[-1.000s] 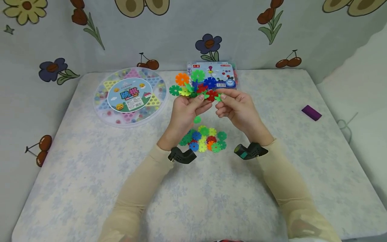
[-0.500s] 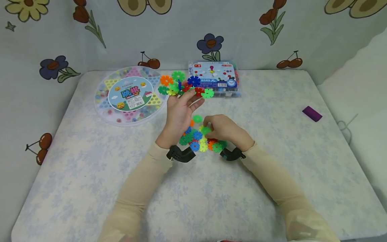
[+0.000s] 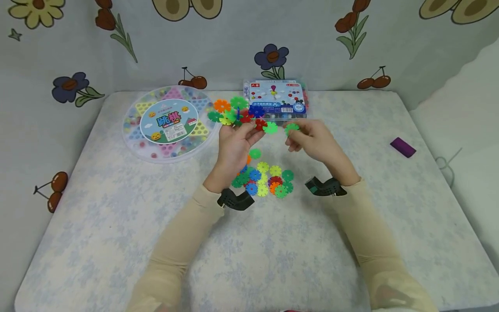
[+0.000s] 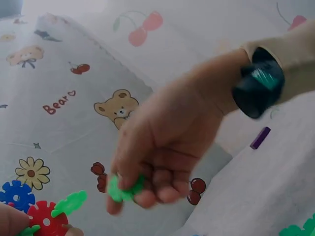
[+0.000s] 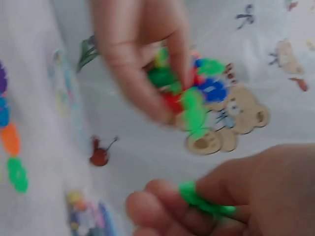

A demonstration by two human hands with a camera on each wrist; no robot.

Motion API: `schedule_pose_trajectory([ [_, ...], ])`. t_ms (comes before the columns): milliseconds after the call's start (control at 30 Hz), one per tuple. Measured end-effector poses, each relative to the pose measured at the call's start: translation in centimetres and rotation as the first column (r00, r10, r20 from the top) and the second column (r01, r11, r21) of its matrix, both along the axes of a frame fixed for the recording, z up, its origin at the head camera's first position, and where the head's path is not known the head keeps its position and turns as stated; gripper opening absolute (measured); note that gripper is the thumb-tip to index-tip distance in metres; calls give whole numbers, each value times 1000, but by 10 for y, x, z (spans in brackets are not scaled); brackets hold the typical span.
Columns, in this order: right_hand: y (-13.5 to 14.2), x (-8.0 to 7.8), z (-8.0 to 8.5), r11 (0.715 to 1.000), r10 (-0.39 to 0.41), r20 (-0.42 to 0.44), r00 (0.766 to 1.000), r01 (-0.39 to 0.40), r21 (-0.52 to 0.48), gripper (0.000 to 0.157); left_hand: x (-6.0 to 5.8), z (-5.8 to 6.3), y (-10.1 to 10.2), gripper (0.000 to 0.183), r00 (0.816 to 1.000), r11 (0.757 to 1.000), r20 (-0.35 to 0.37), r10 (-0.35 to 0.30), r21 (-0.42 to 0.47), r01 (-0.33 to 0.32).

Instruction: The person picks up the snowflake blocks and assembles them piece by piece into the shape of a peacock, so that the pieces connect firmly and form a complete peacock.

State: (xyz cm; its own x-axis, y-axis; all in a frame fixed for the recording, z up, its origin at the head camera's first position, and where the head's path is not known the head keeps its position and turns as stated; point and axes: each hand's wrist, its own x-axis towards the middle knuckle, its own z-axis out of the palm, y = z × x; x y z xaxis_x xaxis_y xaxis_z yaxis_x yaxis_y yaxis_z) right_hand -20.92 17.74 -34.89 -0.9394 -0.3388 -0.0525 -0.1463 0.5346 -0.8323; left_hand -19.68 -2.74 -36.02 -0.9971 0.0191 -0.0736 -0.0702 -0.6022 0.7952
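My left hand (image 3: 235, 145) grips a cluster of interlocked plastic snowflake discs (image 3: 238, 104) in orange, green, yellow, blue and red, raised above the table. A light green disc (image 3: 270, 127) sticks out at the cluster's right end. Just to its right, my right hand (image 3: 313, 138) pinches a single green snowflake disc (image 3: 291, 128) between thumb and fingers, a small gap apart from the cluster. The left wrist view shows this loose green disc (image 4: 125, 188) at the right fingertips, near the red disc (image 4: 47, 219) of the cluster.
Below the hands lies a pile of loose snowflake discs (image 3: 262, 189) on the table. A round Chinese checkers box (image 3: 130, 149) stands at the back left, a clear plastic box with a blue label (image 3: 273, 95) behind the cluster. A purple block (image 3: 403, 147) lies to the right.
My right hand went from the cluster down to the pile, then came back up with a green disc. A green disc now lies flat-on at the cluster's end. The cluster shifted slightly.
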Motion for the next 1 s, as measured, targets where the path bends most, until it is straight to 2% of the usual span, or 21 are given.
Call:
schedule_pose_trajectory([
  [67,2,6,11,986,-59,28,998,63,-154,36,1,-2,2,23,1000,1000,-6,-5,-29,5],
  [133,0,12,19,960,-73,63,995,87,-265,39,3,-4,5,27,1000,999,-17,-10,-52,9],
  [200,-3,16,22,939,-67,87,994,93,-331,36,4,-5,6,29,1000,998,-26,-14,-59,13],
  [267,-7,18,22,929,-70,93,993,99,-357,32,5,-6,8,29,999,998,-38,-23,-59,21],
  [533,-14,19,17,944,-124,60,990,137,-301,34,9,-7,12,31,994,994,-96,-61,-93,52],
  [733,-18,21,14,950,-166,-11,986,157,-269,31,12,-9,18,35,990,990,-141,-18,-143,-2],
  [867,-19,23,12,949,-199,-73,977,174,-263,28,15,-10,22,37,988,982,-151,-14,-189,-15],
  [1000,-22,24,8,948,-211,-92,973,181,-262,27,17,-12,26,34,987,974,-160,19,-222,-55],
])
